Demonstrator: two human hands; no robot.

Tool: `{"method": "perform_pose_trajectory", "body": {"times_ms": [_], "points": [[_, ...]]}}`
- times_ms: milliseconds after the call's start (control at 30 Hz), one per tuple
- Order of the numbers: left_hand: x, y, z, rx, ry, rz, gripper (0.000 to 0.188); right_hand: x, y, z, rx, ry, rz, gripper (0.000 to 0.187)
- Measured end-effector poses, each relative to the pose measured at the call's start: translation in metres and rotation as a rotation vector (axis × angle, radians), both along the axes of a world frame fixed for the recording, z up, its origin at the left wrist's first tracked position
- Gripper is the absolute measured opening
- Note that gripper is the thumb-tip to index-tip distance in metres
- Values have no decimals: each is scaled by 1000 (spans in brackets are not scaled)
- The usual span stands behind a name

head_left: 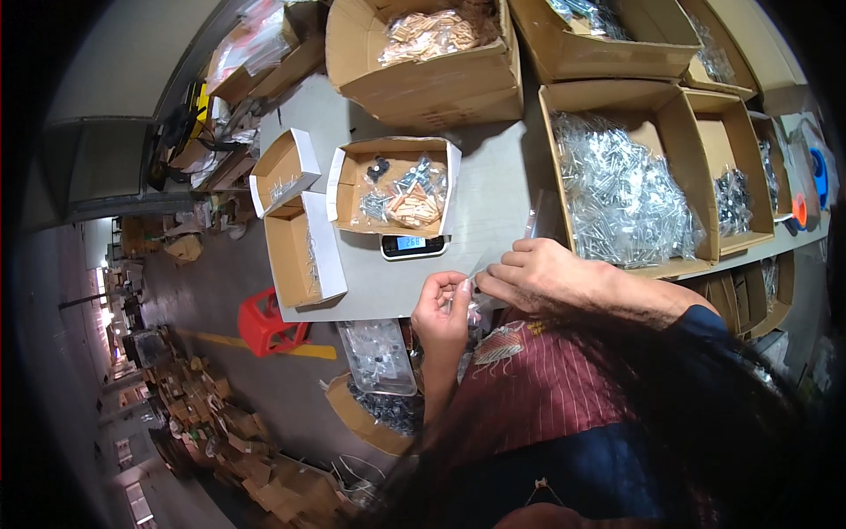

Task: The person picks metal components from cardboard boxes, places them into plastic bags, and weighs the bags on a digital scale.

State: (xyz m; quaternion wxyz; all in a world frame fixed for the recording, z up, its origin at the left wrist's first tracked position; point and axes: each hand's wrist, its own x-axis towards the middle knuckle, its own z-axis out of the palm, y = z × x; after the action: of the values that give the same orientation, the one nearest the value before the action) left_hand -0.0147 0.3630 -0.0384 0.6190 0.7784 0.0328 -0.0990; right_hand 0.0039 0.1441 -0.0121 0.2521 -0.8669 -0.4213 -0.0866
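At the table's near edge my left hand (pixel 443 309) pinches a thin clear plastic bag (pixel 480 264) between thumb and forefinger. My right hand (pixel 538 271) is closed on the same bag, its fingers curled close beside the left. The bag's contents, if any, are hard to make out. Beyond my hands a digital scale (pixel 415 248) with a lit display carries a shallow cardboard tray (pixel 348 181). In that tray lie small bags of silver screws, copper-coloured dowels (pixel 417 205) and black parts.
Two small white-edged boxes (pixel 304 282) hold a few thin metal pieces, left of the scale. A large carton of bagged screws (pixel 617 189) stands right, and a carton of copper-coloured pieces (pixel 432 37) behind. A red stool (pixel 264 324) and a clear tub (pixel 377 357) are lower left.
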Motion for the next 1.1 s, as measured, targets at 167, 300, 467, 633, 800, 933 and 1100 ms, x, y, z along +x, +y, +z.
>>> {"method": "perform_pose_trajectory", "body": {"times_ms": [167, 300, 467, 633, 800, 933, 1100], "points": [[-5, 6, 4, -70, 95, 35, 9, 16, 16, 3, -275, -22, 92, 13], [-8, 18, -19, -119, -40, 94, 8, 28, 41, -3, 194, -132, 265, 14], [-13, 34, -18, -61, 94, 98, 12, 33, 44, 0, -100, 175, 128, 24], [-2, 39, -17, 465, -140, 49, 13, 49, 52, 16, -112, 151, 127, 19], [10, 29, 4, 756, -420, -40, 7, 121, 89, -10, 83, 140, -138, 31], [12, 13, 18, 758, -374, -142, 9, 163, 123, -78, -118, 197, -212, 43], [5, 29, 10, 734, -195, -60, 14, 164, 120, -54, -104, 360, -254, 42]]}}
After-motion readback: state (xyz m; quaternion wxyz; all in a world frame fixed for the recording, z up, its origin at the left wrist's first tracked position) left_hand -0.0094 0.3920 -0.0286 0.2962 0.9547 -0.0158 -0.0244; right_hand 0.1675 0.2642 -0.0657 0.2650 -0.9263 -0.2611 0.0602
